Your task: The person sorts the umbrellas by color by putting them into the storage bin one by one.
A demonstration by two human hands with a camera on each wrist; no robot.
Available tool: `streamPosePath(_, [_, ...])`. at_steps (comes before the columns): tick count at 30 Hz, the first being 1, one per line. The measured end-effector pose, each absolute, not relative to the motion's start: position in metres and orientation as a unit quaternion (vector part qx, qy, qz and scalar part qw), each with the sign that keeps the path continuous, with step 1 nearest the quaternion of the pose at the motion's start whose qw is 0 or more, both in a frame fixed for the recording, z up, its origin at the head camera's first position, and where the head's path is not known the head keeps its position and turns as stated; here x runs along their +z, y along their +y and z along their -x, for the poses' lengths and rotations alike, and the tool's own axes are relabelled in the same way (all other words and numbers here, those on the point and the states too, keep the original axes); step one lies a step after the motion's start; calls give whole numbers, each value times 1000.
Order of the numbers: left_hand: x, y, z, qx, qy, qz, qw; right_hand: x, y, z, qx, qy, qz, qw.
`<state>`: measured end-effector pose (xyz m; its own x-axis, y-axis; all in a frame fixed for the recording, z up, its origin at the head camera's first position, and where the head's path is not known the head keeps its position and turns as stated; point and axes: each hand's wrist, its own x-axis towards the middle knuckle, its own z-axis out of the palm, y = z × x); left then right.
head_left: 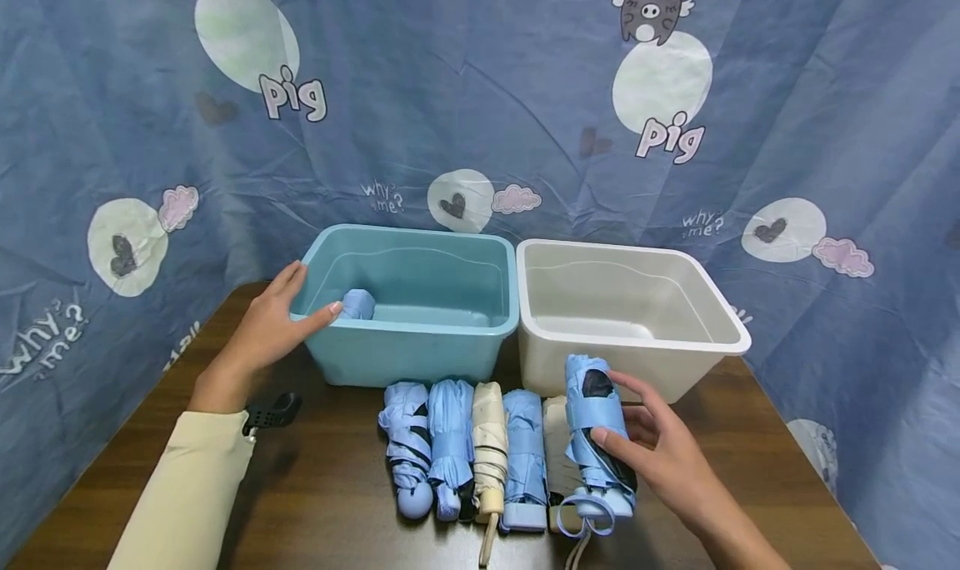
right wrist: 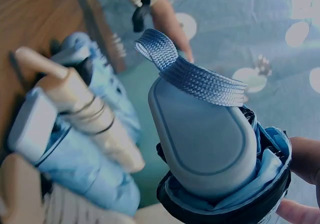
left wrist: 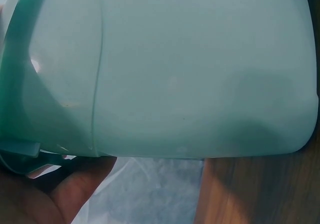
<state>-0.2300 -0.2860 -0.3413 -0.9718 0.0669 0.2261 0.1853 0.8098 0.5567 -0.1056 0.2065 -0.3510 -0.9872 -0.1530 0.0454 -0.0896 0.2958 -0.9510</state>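
My right hand (head_left: 663,449) holds a folded light-blue umbrella (head_left: 596,420) between thumb and fingers, at the right end of a row of folded umbrellas. Its pale handle end and woven wrist strap (right wrist: 200,84) face the right wrist camera. The held umbrella partly covers a khaki umbrella (head_left: 558,445). My left hand (head_left: 273,320) grips the left front corner of the teal bin (head_left: 405,353), its thumb across the rim. Inside that bin, a light-blue rolled piece (head_left: 357,304) shows near the thumb, mostly hidden by the front wall.
A cream bin (head_left: 600,353) stands right beside the teal one. In front of them lie more folded umbrellas: a striped blue one (head_left: 408,445), plain blue ones (head_left: 452,437) and a cream one (head_left: 490,445). A patterned blue cloth (head_left: 465,95) hangs behind the brown table (head_left: 330,487).
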Motion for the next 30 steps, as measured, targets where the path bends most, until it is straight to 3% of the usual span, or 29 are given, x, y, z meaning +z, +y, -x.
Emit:
streamPosePath(20, [-334, -285, 229, -301, -948, 57, 88, -307, 169, 147, -601, 781, 170, 12])
streamPosePath(30, [-335, -284, 227, -299, -949, 60, 76, -292, 141, 172, -658, 739, 133, 61])
